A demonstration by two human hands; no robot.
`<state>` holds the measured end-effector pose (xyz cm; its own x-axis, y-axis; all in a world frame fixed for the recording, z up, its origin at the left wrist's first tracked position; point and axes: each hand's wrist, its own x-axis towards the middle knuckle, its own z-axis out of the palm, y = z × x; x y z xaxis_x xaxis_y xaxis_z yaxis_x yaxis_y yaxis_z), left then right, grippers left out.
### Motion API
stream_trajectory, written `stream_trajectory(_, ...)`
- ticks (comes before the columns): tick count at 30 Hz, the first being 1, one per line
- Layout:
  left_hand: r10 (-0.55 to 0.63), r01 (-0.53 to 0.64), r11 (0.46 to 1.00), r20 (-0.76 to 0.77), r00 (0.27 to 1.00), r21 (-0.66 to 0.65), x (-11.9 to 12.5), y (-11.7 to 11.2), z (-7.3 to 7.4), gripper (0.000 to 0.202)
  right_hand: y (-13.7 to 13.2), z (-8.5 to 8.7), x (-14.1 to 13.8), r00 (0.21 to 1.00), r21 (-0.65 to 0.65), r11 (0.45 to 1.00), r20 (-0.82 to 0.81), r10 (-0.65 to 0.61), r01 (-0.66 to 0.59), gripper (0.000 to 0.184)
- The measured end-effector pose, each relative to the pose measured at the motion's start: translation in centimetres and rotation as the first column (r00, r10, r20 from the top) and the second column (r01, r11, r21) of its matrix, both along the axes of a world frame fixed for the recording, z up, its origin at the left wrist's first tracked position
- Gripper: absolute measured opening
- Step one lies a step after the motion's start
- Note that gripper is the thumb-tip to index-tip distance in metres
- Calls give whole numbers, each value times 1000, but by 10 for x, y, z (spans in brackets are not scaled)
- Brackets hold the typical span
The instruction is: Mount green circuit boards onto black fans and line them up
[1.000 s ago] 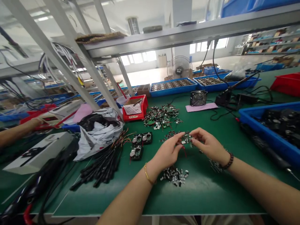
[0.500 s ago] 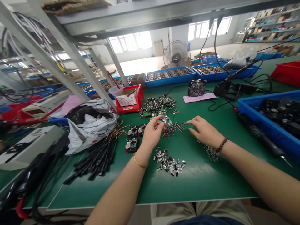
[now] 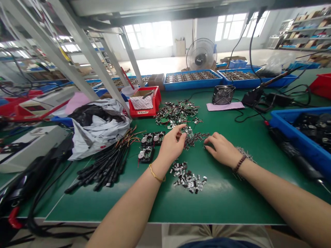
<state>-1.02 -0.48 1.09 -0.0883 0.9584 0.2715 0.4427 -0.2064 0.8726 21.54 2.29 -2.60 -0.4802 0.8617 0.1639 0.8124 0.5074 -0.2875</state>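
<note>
My left hand point(image 3: 172, 144) is closed, thumb and index finger pinched at a small circuit board point(image 3: 188, 130) by their tips. Beyond and beside it lies a heap of small dark components with metal legs point(image 3: 197, 138). At the right edge of that heap is my right hand point(image 3: 219, 148), fingers curled and thumb drawn in; whatever is between the tips is too small to make out. Nearer me lies a pile of small black and silver parts point(image 3: 190, 179). Thin metal pins point(image 3: 245, 155) lie partly behind my right wrist. Farther back is a heap of wired circuit boards point(image 3: 178, 112).
Black square modules point(image 3: 146, 154) and a bundle of black cables point(image 3: 103, 168) lie left, by a plastic bag point(image 3: 103, 124). A red bin point(image 3: 156, 103), a small fan point(image 3: 223, 94) and blue trays point(image 3: 191, 86) stand behind. A blue bin point(image 3: 297, 120) and black electric screwdriver point(image 3: 292, 151) are right.
My right hand's index finger, stretched toward the dark components before, has curled in toward the thumb. My left hand stays by the circuit board. The whole view has shifted slightly.
</note>
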Motion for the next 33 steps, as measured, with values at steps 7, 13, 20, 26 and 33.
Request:
stream_trajectory(7,-54,71,983,105,993,-167,8,-4,-1,33,6,-5,-3,993,14,999,-111,37,-36,8)
stream_trajectory(13,-94,193,916,280,955,-352,14,-3,-7,29,3,11,4,912,51,997,-402,74,-58,10)
stream_trajectory(20,-116,320,852,446,887,-415,21,-7,-6,26,-9,13,0,794,12,993,-600,100,-116,18)
stream_trajectory(26,-97,332,843,487,868,-423,23,-9,-3,26,-7,9,-3,761,-26,990,-643,88,-136,20)
stream_trajectory(33,-84,356,849,565,821,-390,21,-10,-3,24,-9,12,-4,773,-2,990,-625,110,-143,16)
